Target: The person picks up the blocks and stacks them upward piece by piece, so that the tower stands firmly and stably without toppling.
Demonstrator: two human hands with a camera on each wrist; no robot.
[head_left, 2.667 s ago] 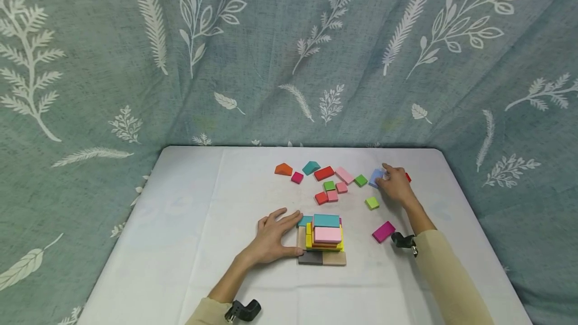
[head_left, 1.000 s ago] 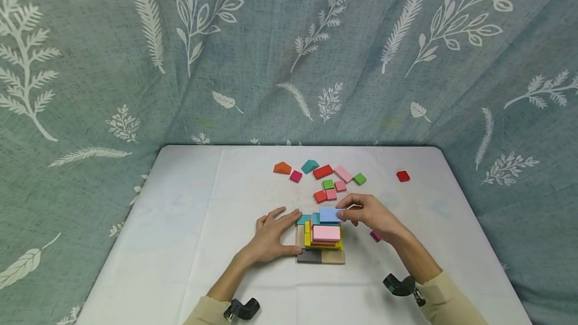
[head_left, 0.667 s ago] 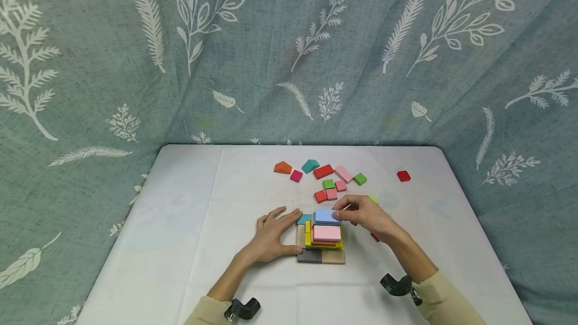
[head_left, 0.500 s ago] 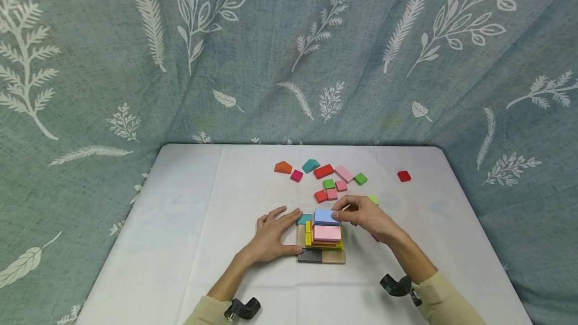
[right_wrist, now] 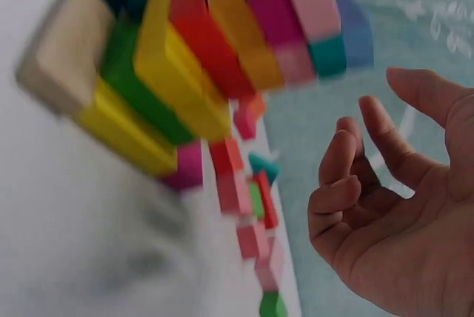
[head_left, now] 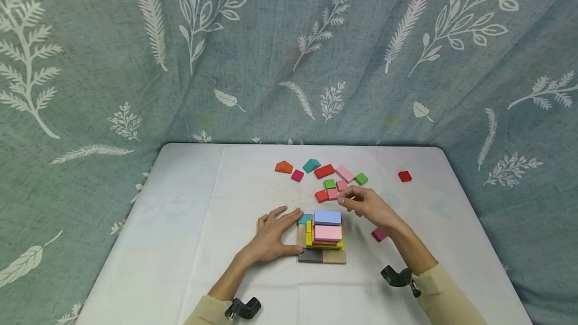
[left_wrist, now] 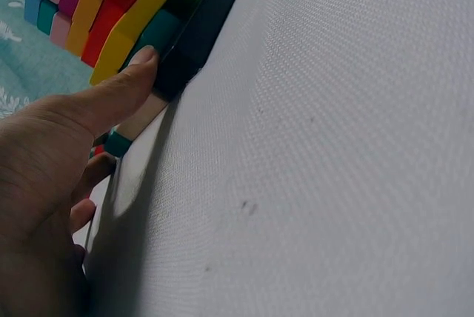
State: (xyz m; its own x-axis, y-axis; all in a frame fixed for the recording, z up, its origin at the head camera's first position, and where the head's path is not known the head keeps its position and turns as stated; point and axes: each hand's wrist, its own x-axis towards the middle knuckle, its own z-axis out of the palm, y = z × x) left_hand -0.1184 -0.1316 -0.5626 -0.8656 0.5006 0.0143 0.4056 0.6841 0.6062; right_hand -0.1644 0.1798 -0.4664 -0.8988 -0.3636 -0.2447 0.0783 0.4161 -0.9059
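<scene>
A layered stack of coloured wooden blocks stands on the table. On top, a light blue block [head_left: 327,217] lies at the back and a pink block [head_left: 328,233] in front. Yellow blocks [head_left: 309,234] show lower down, and a dark grey block [head_left: 310,256] sits beside a beige block [head_left: 334,257] in the bottom layer. My left hand [head_left: 273,234] spreads its fingers along the stack's left side; in the left wrist view its thumb [left_wrist: 129,87] touches the lower layers. Behind and right of the stack hovers my right hand [head_left: 370,207], its thumb and fingertips [right_wrist: 400,80] apart, holding nothing.
Loose blocks lie behind the stack: an orange one [head_left: 283,166], a teal one [head_left: 311,165], a red one [head_left: 324,171], a green one [head_left: 361,178] and several more. Another red block [head_left: 405,176] lies far right. A magenta block [head_left: 379,234] is partly behind the right forearm.
The right hand took the light blue block from the back right, set it on the teal block atop the stack, and has let go and drawn away. The left hand has stayed put.
</scene>
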